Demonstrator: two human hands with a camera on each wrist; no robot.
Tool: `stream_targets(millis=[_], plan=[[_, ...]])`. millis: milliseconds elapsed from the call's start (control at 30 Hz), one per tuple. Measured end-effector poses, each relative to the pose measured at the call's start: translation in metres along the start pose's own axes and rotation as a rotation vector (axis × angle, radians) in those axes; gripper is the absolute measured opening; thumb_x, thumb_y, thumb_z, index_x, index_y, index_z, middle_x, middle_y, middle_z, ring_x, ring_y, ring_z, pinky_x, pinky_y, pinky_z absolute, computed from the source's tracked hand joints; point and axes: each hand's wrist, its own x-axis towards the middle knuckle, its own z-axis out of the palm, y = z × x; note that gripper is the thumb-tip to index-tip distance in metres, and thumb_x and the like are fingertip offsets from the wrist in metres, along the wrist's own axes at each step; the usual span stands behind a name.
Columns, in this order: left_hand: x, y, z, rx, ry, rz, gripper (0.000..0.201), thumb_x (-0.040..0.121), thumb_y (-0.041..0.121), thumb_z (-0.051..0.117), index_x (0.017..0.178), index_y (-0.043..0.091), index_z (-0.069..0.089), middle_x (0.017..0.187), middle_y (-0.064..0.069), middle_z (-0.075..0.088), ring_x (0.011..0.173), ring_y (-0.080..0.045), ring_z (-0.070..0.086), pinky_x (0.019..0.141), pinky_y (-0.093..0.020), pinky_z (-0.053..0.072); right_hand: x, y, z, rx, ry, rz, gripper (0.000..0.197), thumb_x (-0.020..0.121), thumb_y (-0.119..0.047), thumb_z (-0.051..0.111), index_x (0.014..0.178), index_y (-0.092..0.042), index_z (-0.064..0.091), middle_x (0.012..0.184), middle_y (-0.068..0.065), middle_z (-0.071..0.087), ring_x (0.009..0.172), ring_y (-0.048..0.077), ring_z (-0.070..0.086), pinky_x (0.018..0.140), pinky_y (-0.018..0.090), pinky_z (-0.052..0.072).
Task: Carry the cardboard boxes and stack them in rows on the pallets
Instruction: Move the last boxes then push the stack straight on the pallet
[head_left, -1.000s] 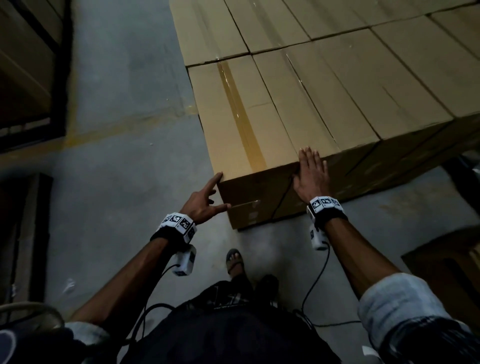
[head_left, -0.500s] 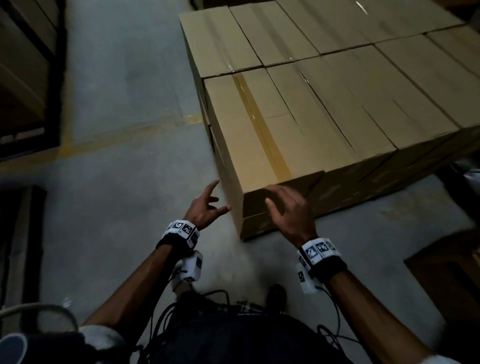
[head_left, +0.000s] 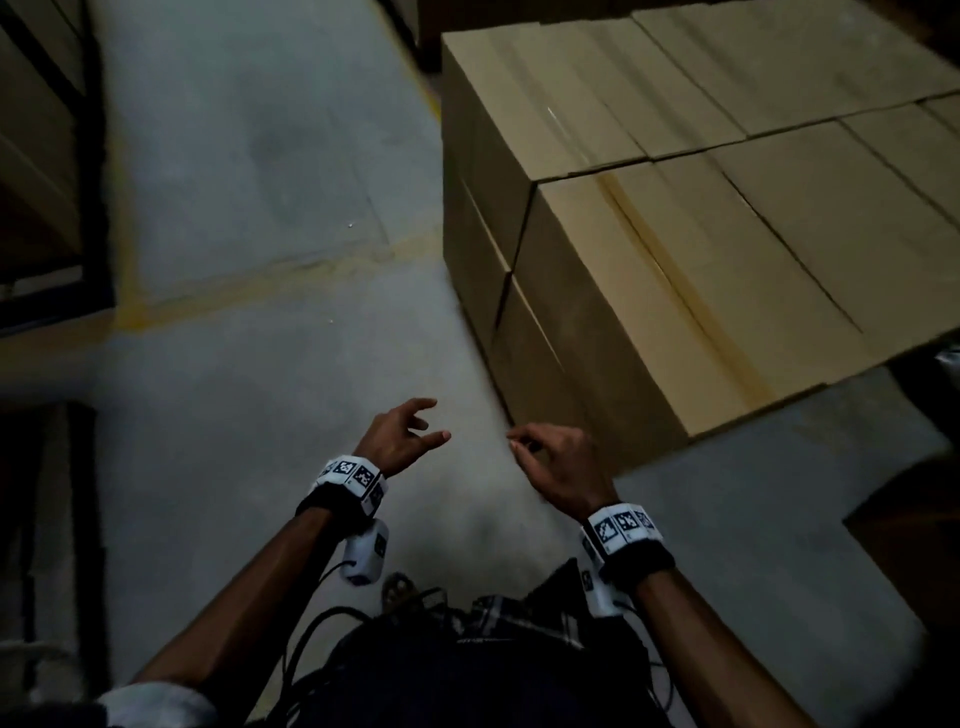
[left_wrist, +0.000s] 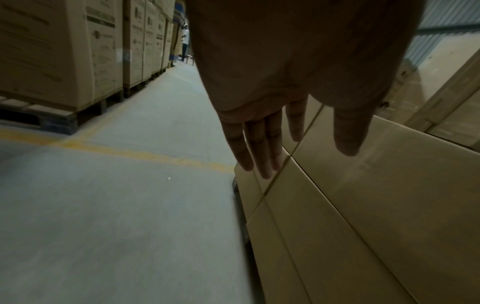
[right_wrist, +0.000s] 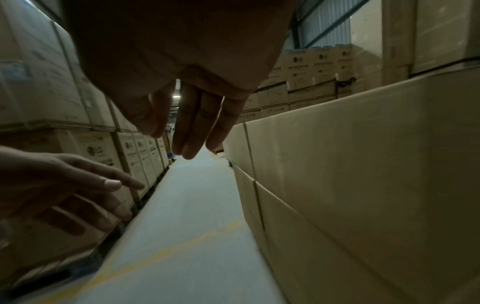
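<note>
Plain brown cardboard boxes (head_left: 701, 249) stand stacked in rows, two layers high, at the right of the head view; their side wall (right_wrist: 363, 174) fills the right wrist view. Both hands hang free over the grey floor, short of the stack's near corner. My left hand (head_left: 400, 436) has its fingers (left_wrist: 259, 148) loosely spread and holds nothing. My right hand (head_left: 550, 457) has relaxed, slightly bent fingers (right_wrist: 197, 127) and is empty too, just left of the corner box (head_left: 597, 374). The pallet under the stack is hidden.
A yellow floor line (head_left: 249, 296) crosses the concrete aisle. Tall stacks of printed cartons on pallets (left_wrist: 64, 57) line the aisle's left side. A person (left_wrist: 185, 41) stands far down the aisle. Dark shelving (head_left: 47, 182) is at the left, a dark box (head_left: 914, 525) at the right.
Both hands have come off the corner box and drawn back toward my body. The view has swung left, so the stack now sits further to the right.
</note>
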Motion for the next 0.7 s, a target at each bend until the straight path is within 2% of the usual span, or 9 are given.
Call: stream_targets(millis=[100, 200, 333, 433, 533, 600, 700], plan=[[0.019, -0.015, -0.043, -0.027, -0.001, 0.005, 0.054, 0.083, 0.052, 0.08, 0.132, 0.037, 0.062, 0.112, 0.0, 0.071, 0.103, -0.014, 0.068, 0.085, -0.025, 0.05, 0.035, -0.02, 0.027, -0.001, 0.022, 0.039, 0.016, 0.092, -0.034, 0.067, 0.103, -0.026, 0.076, 0.087, -0.012, 0.074, 0.073, 0.0, 0.065, 0.067, 0.033, 0.057], [0.046, -0.021, -0.077, 0.0, -0.005, 0.026, 0.051, 0.083, 0.051, 0.08, 0.129, 0.036, 0.064, 0.11, 0.0, 0.072, 0.101, -0.014, 0.069, 0.088, -0.027, 0.051, 0.069, -0.028, 0.045, -0.038, 0.002, 0.089, 0.02, 0.092, -0.042, 0.064, 0.106, -0.031, 0.074, 0.085, -0.015, 0.073, 0.072, -0.001, 0.064, 0.067, 0.033, 0.056], [0.095, -0.019, -0.121, 0.021, -0.04, 0.07, 0.049, 0.084, 0.052, 0.079, 0.128, 0.037, 0.064, 0.111, 0.001, 0.072, 0.1, -0.013, 0.069, 0.09, -0.029, 0.053, 0.123, -0.02, 0.069, 0.03, -0.025, 0.2, 0.018, 0.091, -0.04, 0.067, 0.106, -0.032, 0.074, 0.084, -0.015, 0.073, 0.075, -0.003, 0.067, 0.07, 0.029, 0.057], [0.134, -0.013, -0.158, 0.052, -0.08, 0.112, 0.05, 0.086, 0.052, 0.077, 0.131, 0.036, 0.063, 0.115, 0.001, 0.071, 0.1, -0.013, 0.07, 0.092, -0.035, 0.056, 0.168, -0.001, 0.097, 0.056, -0.111, 0.315, 0.018, 0.089, -0.042, 0.068, 0.105, -0.034, 0.074, 0.084, -0.016, 0.073, 0.075, -0.002, 0.068, 0.071, 0.031, 0.059], [0.172, -0.004, -0.206, 0.149, -0.132, 0.156, 0.054, 0.089, 0.054, 0.073, 0.136, 0.033, 0.06, 0.119, 0.0, 0.07, 0.1, -0.014, 0.07, 0.092, -0.035, 0.056, 0.229, 0.019, 0.13, 0.038, -0.239, 0.377, 0.028, 0.084, -0.053, 0.063, 0.105, -0.038, 0.072, 0.087, -0.015, 0.072, 0.074, 0.003, 0.068, 0.073, 0.039, 0.06], [0.197, 0.0, -0.238, 0.213, -0.158, 0.16, 0.055, 0.089, 0.055, 0.071, 0.138, 0.032, 0.059, 0.121, 0.0, 0.069, 0.1, -0.014, 0.07, 0.092, -0.036, 0.056, 0.276, 0.026, 0.146, 0.008, -0.325, 0.442, 0.026, 0.087, -0.05, 0.067, 0.11, -0.037, 0.072, 0.095, -0.01, 0.072, 0.081, 0.011, 0.07, 0.08, 0.039, 0.059], [0.24, 0.014, -0.277, 0.268, -0.224, 0.179, 0.056, 0.09, 0.054, 0.069, 0.14, 0.03, 0.058, 0.123, -0.001, 0.069, 0.103, -0.015, 0.069, 0.094, -0.035, 0.056, 0.341, 0.03, 0.166, 0.092, -0.297, 0.564, 0.029, 0.09, -0.046, 0.071, 0.116, -0.034, 0.07, 0.101, -0.004, 0.073, 0.094, 0.018, 0.069, 0.088, 0.037, 0.057]])
